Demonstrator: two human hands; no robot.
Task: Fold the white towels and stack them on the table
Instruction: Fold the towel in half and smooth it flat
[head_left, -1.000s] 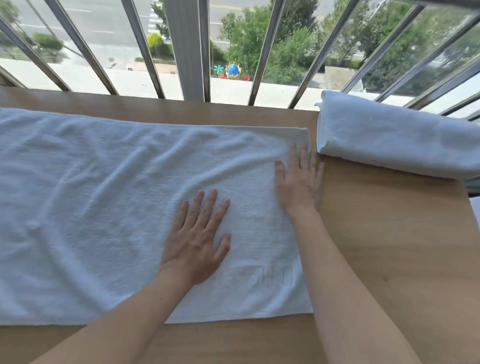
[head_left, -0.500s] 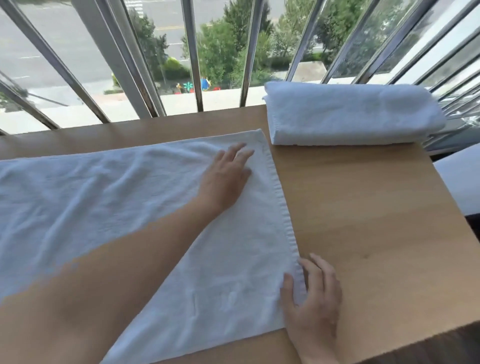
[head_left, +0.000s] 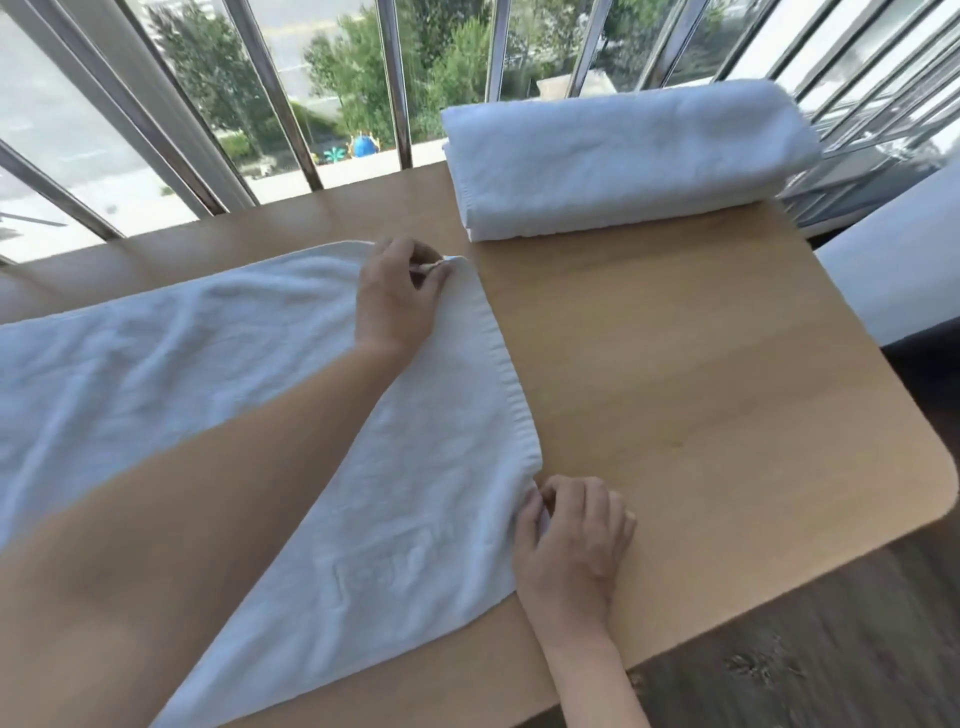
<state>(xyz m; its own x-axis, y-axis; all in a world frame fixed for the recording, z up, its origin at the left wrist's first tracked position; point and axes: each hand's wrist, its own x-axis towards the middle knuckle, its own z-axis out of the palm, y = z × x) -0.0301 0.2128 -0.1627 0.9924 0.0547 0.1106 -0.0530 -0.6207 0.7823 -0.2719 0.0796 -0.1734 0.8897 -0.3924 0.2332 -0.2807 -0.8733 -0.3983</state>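
A white towel lies spread flat over the left part of the wooden table. My left hand pinches the towel's far right corner, fingers curled round the hem. My right hand grips the near right corner at the towel's right edge. A folded white towel lies at the table's far right, just beyond the spread towel. My left forearm crosses over the spread towel.
Slanted metal window bars run along the table's far edge, with trees outside. The table's right edge and rounded corner are close. A white surface stands to the right; dark wood floor lies below.
Both hands lay flat on the towel before. They have since moved to its right corners and curled round the hem. The view has swung to the right.
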